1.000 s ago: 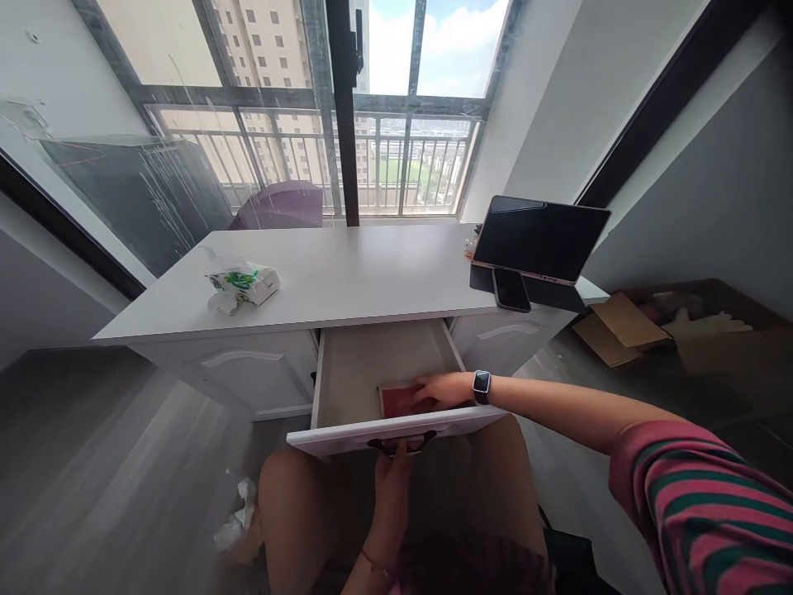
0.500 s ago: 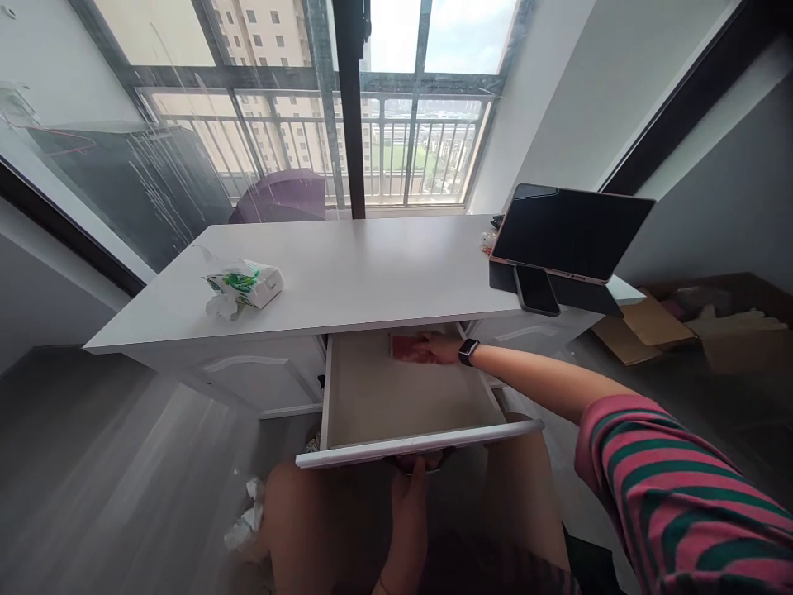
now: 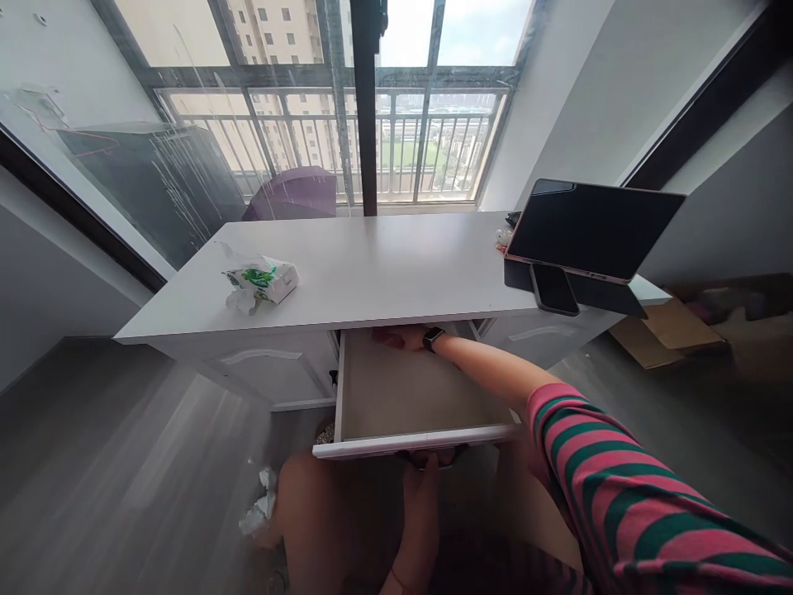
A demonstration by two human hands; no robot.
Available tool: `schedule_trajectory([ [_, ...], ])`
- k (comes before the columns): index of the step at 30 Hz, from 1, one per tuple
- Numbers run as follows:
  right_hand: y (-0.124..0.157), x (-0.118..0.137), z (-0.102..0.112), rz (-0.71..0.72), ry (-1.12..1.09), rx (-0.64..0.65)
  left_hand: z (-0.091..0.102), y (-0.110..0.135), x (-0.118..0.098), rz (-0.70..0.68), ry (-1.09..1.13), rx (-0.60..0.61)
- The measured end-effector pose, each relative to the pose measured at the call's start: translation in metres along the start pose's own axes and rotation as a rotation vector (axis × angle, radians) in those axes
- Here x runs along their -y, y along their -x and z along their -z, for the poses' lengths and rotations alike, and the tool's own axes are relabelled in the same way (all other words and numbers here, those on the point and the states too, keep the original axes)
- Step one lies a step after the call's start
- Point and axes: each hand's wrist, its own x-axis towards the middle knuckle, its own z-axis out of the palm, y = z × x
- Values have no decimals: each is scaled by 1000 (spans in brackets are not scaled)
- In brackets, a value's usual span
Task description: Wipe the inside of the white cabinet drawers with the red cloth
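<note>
The drawer (image 3: 421,401) is pulled out of the white desk, its pale bottom bare toward the front. My right hand (image 3: 409,337), with a dark watch at the wrist, reaches to the back left of the drawer. Its fingers are closed on a flat red cloth (image 3: 385,334), partly hidden beneath the desktop edge; the cloth's exact shape is unclear. Below the drawer front (image 3: 415,440), my left hand (image 3: 427,464) grips the handle from underneath, thumb up, most of its fingers out of sight.
On the white desktop (image 3: 396,264) lie a tissue pack (image 3: 266,281) at left, a tablet (image 3: 595,231) propped on its stand, and a phone (image 3: 554,289). Crumpled tissues (image 3: 260,508) are on the floor. Cardboard boxes (image 3: 657,335) stand at right; windows lie beyond.
My right hand has slid the red cloth left and toward the back of the drawer. The left hand remains at the drawer handle. The whole view has shifted slightly.
</note>
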Motion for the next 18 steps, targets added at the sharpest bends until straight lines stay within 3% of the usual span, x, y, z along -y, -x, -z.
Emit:
schedule_trajectory([
  [4, 33, 9, -23, -18, 230, 115, -2, 3, -3, 1, -7, 22],
  [6, 56, 18, -45, 82, 364, 219, -2, 3, -4, 1, -10, 46],
  [10, 89, 32, -77, 301, 378, 378, 0, 2, -5, -11, -17, 79],
  [14, 80, 29, -65, 270, 379, 379, 0, 2, -4, -23, -8, 74],
  [18, 39, 21, -35, 90, 275, 224, 0, 1, -1, -16, -20, 30],
])
